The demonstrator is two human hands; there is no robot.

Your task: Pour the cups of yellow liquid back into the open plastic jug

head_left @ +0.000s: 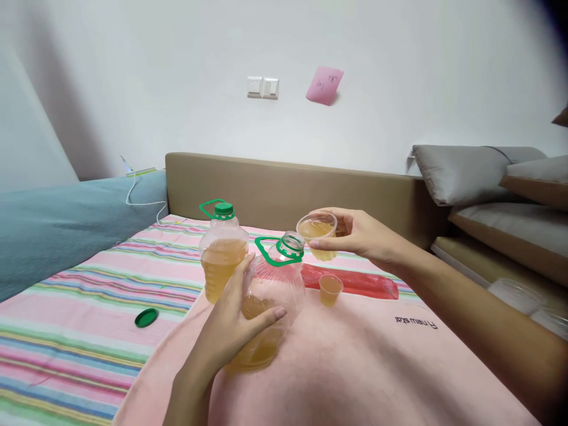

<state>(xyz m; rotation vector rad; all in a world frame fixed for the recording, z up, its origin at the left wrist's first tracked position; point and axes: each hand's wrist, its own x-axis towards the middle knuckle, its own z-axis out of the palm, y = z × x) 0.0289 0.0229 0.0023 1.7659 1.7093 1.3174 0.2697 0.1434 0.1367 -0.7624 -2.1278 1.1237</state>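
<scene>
My left hand (242, 316) is wrapped round a clear plastic bottle (277, 290) with a green carrying ring at its uncapped neck. Amber liquid lies low in this bottle, which leans slightly to the right. With my right hand (348, 231) I hold a clear plastic cup (322, 251) of amber liquid, its rim close beside the bottle's mouth. A smaller cup (331, 290), also with amber liquid, stands on the pink cloth (346, 361). Behind my left hand is a second bottle (222, 254), capped in green and holding more liquid.
A loose green cap (146, 318) lies on the striped sheet (57, 361) at left. A red flat strip (364, 281) lies behind the small cup. Clear plastic containers (517, 296) sit at the right, below stacked cushions (501, 177). A brown headboard (288, 186) runs along the back.
</scene>
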